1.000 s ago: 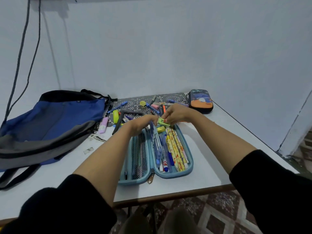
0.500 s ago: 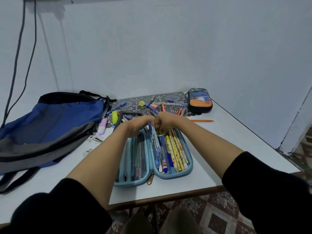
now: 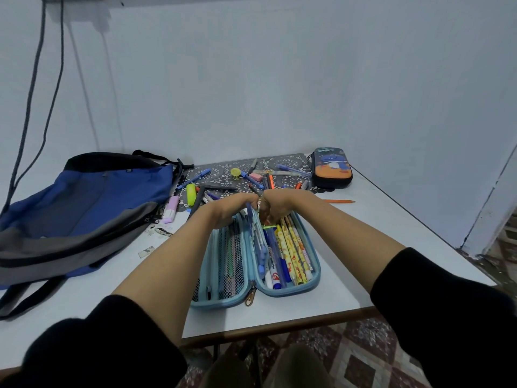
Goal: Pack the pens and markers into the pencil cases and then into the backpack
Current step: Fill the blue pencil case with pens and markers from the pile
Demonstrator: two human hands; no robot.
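Observation:
An open light-blue pencil case point(image 3: 316, 278) lies in front of me on the white table. Its right half holds yellow patterned pencils point(image 3: 293, 253), a white marker point(image 3: 272, 270) and blue pens; the left half is a mesh pocket. My left hand point(image 3: 235, 208) pinches the far end of the case's middle divider point(image 3: 256, 233), which carries blue pens. My right hand point(image 3: 277, 207) is curled right beside it, pressing a small green item point(image 3: 267, 226) down into the case's far end. The item is mostly hidden under the fingers. Both knuckles touch.
A blue and grey backpack point(image 3: 92, 208) lies flat at the left. Loose pens and markers point(image 3: 251, 177) are scattered on a patterned mat behind the case. A closed dark pencil case point(image 3: 331, 168) stands at the back right, an orange pencil point(image 3: 338, 201) in front of it. Wall close behind.
My right hand has carried the small green item from above the case down into its far end. Both hands have drawn together into fists. The orange pencil has become visible.

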